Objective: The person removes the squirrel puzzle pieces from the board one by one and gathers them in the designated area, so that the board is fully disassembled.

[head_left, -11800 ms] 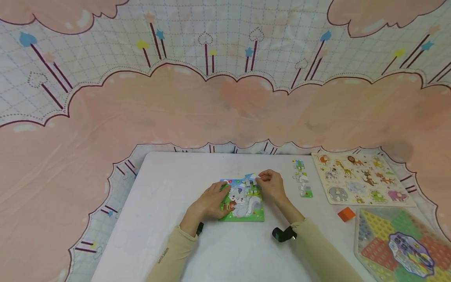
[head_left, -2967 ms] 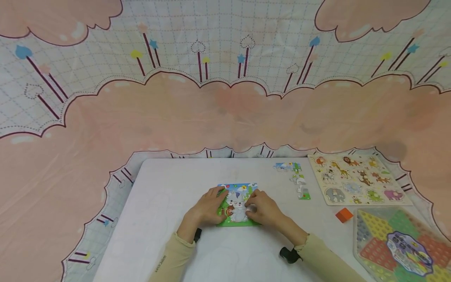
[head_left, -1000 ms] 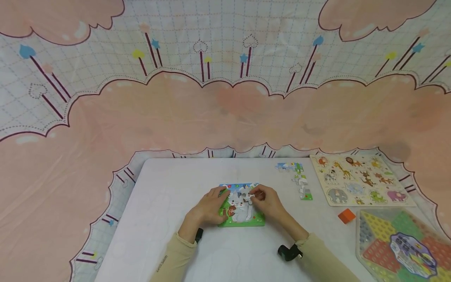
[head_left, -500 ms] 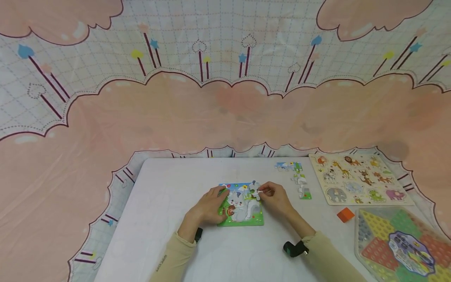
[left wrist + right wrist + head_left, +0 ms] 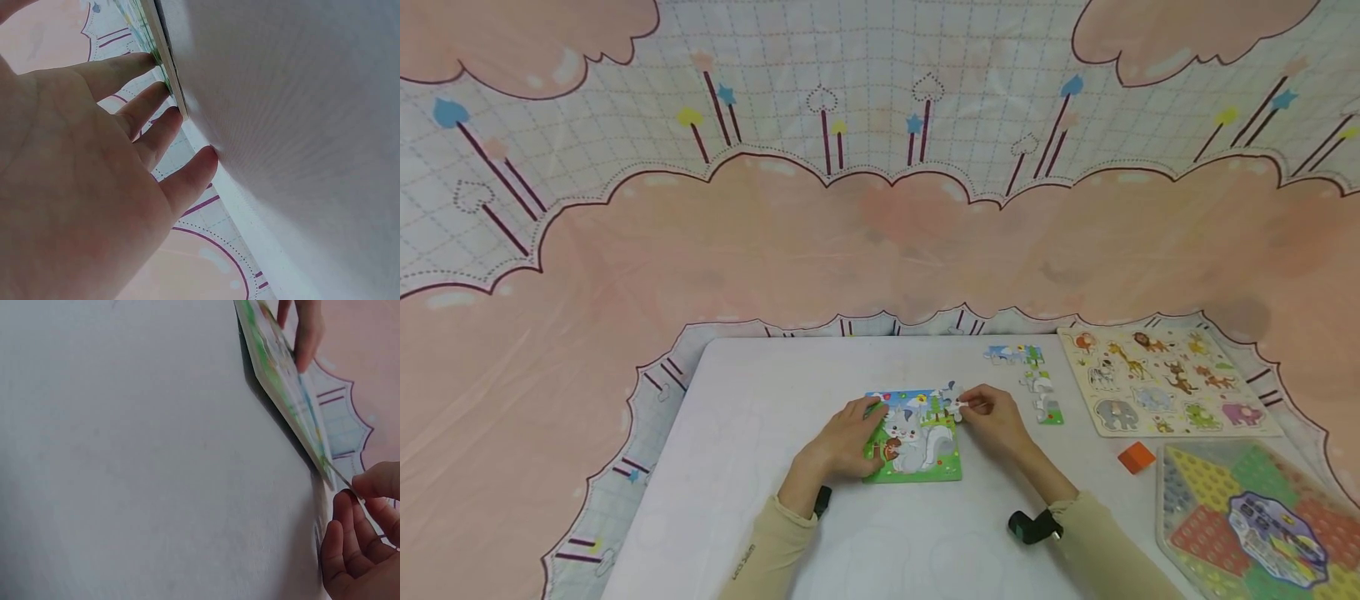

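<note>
A jigsaw board (image 5: 917, 454) with a picture of a grey-and-white animal with a bushy tail on green grass lies on the white table. My left hand (image 5: 841, 439) rests along its left side, fingers extended. In the left wrist view the fingertips (image 5: 172, 115) touch the board's edge. My right hand (image 5: 1000, 421) pinches a grey-and-white jigsaw piece (image 5: 953, 402) between thumb and fingers, over the board's upper right corner. The right wrist view shows the piece edge-on, held as a thin sheet, beside the board (image 5: 269, 387).
Several loose jigsaw pieces (image 5: 1045, 392) lie in a bent line at the back right. Beyond them is a wooden animal puzzle board (image 5: 1165, 379). An orange block (image 5: 1137, 457) sits near a clear case (image 5: 1247, 517) of colourful parts. A patterned cloth (image 5: 880, 242) hangs behind the table.
Blue sky pieces have joined the loose line since the oldest frame. The right hand has lifted the grey-and-white piece from mid-board to the upper right corner. The left hand stays on the board.
</note>
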`<action>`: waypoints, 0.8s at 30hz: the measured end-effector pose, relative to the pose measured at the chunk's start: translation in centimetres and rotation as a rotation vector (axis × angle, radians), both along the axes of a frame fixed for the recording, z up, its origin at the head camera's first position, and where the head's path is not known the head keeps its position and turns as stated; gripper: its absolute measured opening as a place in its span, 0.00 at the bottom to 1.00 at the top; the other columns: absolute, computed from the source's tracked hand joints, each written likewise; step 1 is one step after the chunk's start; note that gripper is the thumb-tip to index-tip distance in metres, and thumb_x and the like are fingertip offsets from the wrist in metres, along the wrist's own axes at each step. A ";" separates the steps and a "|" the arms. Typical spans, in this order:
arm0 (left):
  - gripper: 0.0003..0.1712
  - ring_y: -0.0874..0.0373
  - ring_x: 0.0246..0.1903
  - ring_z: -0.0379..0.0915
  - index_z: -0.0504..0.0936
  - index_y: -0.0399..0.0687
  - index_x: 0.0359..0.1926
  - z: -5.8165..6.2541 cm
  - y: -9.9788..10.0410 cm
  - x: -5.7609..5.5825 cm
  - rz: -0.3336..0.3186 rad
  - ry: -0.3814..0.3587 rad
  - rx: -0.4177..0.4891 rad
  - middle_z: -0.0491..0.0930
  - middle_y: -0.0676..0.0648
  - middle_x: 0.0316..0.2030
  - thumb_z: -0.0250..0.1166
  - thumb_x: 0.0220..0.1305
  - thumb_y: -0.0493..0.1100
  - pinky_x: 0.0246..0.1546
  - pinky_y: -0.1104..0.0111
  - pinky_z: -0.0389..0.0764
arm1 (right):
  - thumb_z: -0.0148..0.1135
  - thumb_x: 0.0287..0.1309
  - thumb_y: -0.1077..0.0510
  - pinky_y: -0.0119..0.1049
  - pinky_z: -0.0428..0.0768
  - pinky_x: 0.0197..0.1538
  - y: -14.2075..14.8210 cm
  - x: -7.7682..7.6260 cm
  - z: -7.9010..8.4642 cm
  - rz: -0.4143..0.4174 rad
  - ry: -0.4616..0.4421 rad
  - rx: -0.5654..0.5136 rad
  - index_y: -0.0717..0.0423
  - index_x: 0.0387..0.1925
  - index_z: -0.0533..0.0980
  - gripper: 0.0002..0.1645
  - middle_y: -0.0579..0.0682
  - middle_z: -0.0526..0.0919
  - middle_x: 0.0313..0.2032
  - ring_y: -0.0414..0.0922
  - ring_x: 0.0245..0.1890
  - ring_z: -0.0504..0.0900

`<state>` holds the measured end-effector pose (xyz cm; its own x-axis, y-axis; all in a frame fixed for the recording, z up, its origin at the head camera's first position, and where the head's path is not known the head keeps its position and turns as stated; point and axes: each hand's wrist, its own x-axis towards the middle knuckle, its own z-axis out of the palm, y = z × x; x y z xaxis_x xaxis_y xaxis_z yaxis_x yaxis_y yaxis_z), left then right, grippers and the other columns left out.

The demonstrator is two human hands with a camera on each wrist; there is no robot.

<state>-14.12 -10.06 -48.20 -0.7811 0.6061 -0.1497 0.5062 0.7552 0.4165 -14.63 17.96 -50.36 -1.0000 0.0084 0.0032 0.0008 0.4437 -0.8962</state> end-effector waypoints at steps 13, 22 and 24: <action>0.46 0.41 0.72 0.49 0.61 0.37 0.73 0.0 0.0 0.1 0.019 -0.027 0.010 0.56 0.37 0.71 0.67 0.55 0.47 0.68 0.47 0.60 | 0.64 0.54 0.71 0.27 0.78 0.35 2.0 -0.4 -0.2 -0.039 0.021 -0.004 0.68 0.41 0.80 0.11 0.58 0.81 0.34 0.42 0.31 0.79; 0.46 0.41 0.71 0.50 0.62 0.36 0.72 0.1 0.0 0.2 0.016 -0.010 0.014 0.57 0.36 0.71 0.67 0.54 0.46 0.67 0.47 0.60 | 0.65 0.55 0.69 0.26 0.77 0.34 2.6 -0.8 -0.2 -0.081 0.007 -0.023 0.68 0.42 0.80 0.11 0.58 0.82 0.34 0.41 0.30 0.79; 0.46 0.41 0.71 0.50 0.62 0.36 0.72 0.2 0.0 0.2 0.015 -0.013 0.015 0.57 0.36 0.71 0.67 0.55 0.47 0.68 0.47 0.60 | 0.65 0.55 0.69 0.26 0.77 0.34 2.8 -0.8 -0.2 -0.086 0.009 -0.032 0.69 0.42 0.80 0.11 0.58 0.82 0.34 0.41 0.31 0.79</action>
